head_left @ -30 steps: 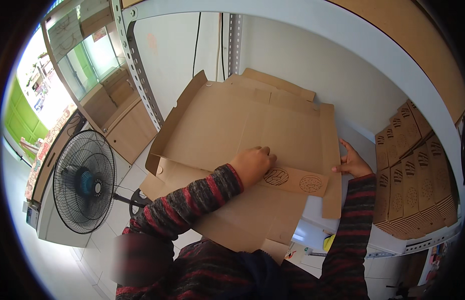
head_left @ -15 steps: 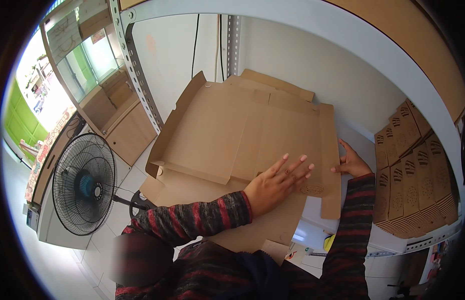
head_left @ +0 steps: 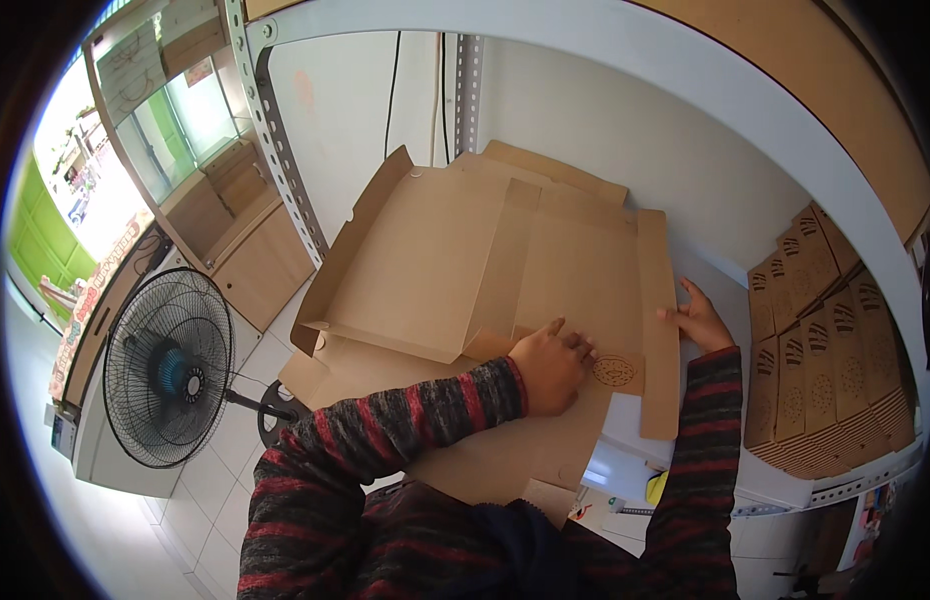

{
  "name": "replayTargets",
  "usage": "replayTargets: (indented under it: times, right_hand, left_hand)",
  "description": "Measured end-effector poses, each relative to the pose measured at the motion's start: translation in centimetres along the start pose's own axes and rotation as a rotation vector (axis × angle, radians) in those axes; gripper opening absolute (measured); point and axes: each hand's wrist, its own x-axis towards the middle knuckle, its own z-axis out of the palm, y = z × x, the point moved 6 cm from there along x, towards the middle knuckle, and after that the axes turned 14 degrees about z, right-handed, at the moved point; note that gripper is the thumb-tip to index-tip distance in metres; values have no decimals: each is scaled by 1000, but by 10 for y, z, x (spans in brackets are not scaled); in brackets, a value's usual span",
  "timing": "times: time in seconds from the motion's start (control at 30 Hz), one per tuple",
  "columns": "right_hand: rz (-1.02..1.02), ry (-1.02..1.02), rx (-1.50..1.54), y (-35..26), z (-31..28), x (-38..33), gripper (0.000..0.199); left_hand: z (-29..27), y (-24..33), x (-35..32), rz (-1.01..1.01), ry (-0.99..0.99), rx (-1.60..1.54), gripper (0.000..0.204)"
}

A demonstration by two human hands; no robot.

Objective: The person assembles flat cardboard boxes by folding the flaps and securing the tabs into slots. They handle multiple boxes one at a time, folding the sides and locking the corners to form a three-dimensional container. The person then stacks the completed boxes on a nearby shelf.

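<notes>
A large, partly folded brown cardboard box (head_left: 415,260) lies open in front of me, its left side wall standing up. A bent strip crosses its middle from back to front. My left hand (head_left: 553,372) is at the front edge, right of the middle, with its fingers curled over the front flap; the fingertips are partly hidden. Beside it, a round dark print marks the front right panel (head_left: 617,372). My right hand (head_left: 700,322) is at the right side flap (head_left: 661,350), thumb on the edge and index finger stretched up outside it; its other fingers are hidden.
Stacked folded brown boxes (head_left: 825,350) stand on the right. A metal shelf frame (head_left: 625,45) arches overhead. On the left are a black fan (head_left: 170,365) and a wooden cabinet (head_left: 260,265). More flat cardboard (head_left: 515,450) lies under the box, close to my body.
My left hand has gone from spread flat on the cardboard to curled at the front flap, slightly nearer me. The middle strip now bends up. My right hand stays at the right flap.
</notes>
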Motion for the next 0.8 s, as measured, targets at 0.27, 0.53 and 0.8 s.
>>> replayTargets:
  times: [0.27, 0.53, 0.8]
  right_hand:
    - [-205, 133, 70, 9, 3, 29, 38]
    - [-439, 205, -15, -2, -6, 25, 38]
    - [-554, 330, 59, -29, -52, -37, 54]
  left_hand:
    - [-66, 34, -54, 53, 423, 27, 56]
    - [-81, -38, -223, -618, 379, -28, 48]
    - [-65, -58, -229, -582, 546, 276, 18]
